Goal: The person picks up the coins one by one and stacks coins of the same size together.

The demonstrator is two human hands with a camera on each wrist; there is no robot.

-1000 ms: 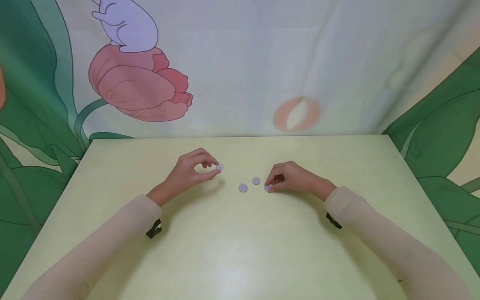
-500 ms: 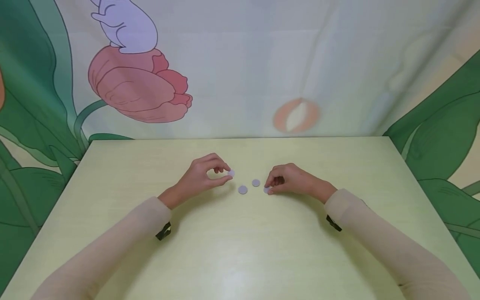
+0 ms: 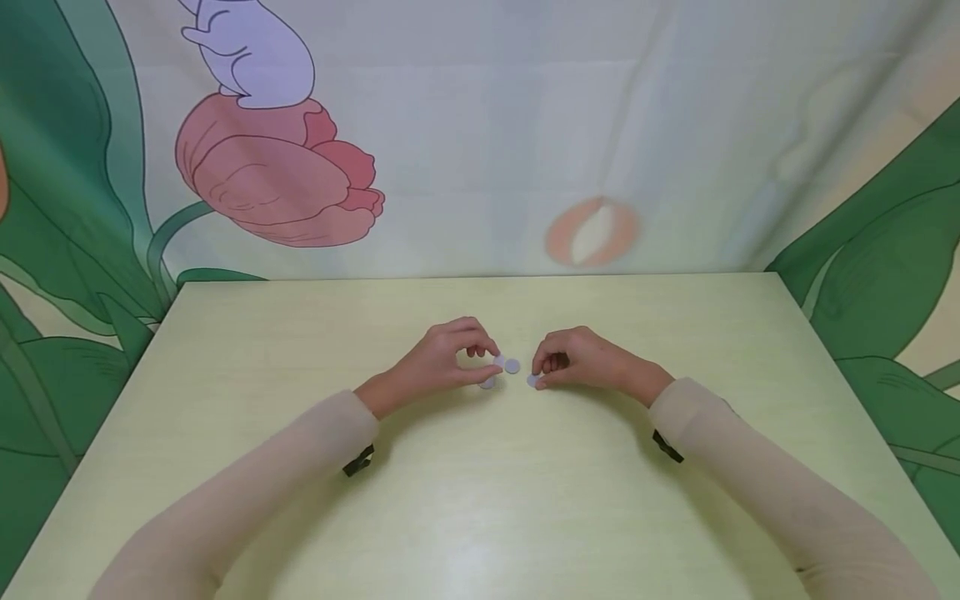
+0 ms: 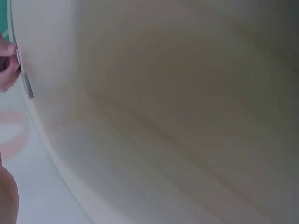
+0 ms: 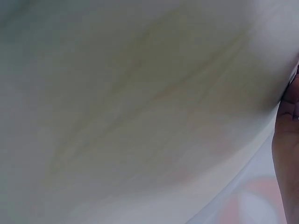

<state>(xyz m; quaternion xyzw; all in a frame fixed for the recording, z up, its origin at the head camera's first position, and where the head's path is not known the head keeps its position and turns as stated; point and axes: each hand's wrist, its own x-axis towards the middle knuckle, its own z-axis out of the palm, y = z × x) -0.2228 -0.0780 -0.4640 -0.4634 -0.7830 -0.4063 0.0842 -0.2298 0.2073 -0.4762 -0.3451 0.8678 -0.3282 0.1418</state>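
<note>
In the head view my left hand (image 3: 450, 354) pinches a small pale round disc (image 3: 498, 362) between thumb and fingertips, just above the table. Right beside it lies another flat disc (image 3: 512, 366). A further disc (image 3: 487, 383) is partly covered by the left thumb. My right hand (image 3: 581, 358), fingers curled, pinches a disc (image 3: 533, 380) at the table top. The left wrist view catches part of a hand (image 4: 7, 67) at its left edge, near a grey edge-on disc (image 4: 28, 85). At the right edge of the right wrist view, my right hand shows only in part.
All of this takes place on a pale yellow table (image 3: 465, 475). Behind its far edge hangs a printed curtain (image 3: 465, 150) with a pink flower and green leaves.
My left hand has moved right and toward me with its disc, coming down among the discs and partly covering one. The right hand has stayed nearly still.
</note>
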